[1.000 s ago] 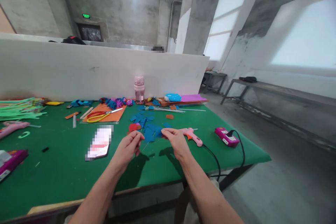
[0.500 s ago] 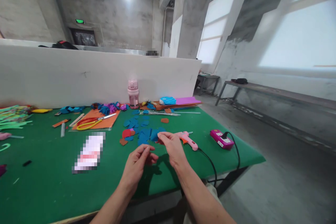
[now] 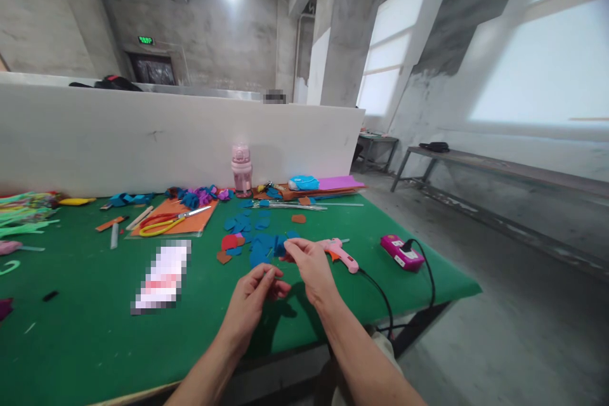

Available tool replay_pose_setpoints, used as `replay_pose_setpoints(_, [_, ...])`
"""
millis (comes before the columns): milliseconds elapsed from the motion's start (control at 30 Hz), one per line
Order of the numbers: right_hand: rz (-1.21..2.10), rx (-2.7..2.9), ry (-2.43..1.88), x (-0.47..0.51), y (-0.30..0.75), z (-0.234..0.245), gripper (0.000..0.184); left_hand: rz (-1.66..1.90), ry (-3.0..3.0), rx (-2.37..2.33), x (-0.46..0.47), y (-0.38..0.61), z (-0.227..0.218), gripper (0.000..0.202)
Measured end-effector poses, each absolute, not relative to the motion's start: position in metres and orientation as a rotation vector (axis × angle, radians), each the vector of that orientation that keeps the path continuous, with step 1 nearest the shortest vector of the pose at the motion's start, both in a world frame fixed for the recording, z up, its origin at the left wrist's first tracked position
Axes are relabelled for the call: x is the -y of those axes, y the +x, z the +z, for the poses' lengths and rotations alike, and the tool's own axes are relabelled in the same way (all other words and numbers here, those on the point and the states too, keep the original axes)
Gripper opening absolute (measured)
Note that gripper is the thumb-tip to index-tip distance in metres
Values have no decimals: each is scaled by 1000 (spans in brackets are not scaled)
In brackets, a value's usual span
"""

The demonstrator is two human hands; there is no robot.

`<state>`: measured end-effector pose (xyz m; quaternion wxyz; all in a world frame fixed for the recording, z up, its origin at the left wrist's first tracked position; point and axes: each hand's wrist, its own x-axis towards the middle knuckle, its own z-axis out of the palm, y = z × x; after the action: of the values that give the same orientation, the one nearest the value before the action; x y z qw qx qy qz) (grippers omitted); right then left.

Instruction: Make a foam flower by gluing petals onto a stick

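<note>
My right hand (image 3: 309,266) pinches a blue petal-like piece (image 3: 278,246) between thumb and fingertips, above the table. Lower and to its left, my left hand (image 3: 257,288) has thumb and forefinger pressed together. Whatever is in that pinch is too small to make out. Blue cut pieces (image 3: 261,247) lie just beyond both hands, with a red round piece (image 3: 229,242) and a brown piece (image 3: 223,257) beside them. Partly behind my right wrist rests a pink glue gun (image 3: 349,261) with a black cable.
A magenta power box (image 3: 402,252) sits near the right edge of the green table (image 3: 85,330). Scissors (image 3: 162,224) lie on an orange sheet (image 3: 202,222). A pink bottle (image 3: 242,171) stands by the white partition (image 3: 190,139). Thin rods (image 3: 295,205) lie at the back.
The blue piece in my right hand has turned and looks narrower. My left hand has shifted slightly right and down. The things on the table stay put.
</note>
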<state>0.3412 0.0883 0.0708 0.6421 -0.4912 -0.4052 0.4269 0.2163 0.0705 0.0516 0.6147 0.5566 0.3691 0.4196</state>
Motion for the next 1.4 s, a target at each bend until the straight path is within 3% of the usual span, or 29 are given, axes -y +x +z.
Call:
replay_pose_setpoints(933, [1027,935,-1054,-84,341,74,17,970,1315,-880,-75,219,51,31])
replay_pose_setpoints(1400, [1229,893,-969,-79,333,72,18,981,1299,-859,-78,221,47,30])
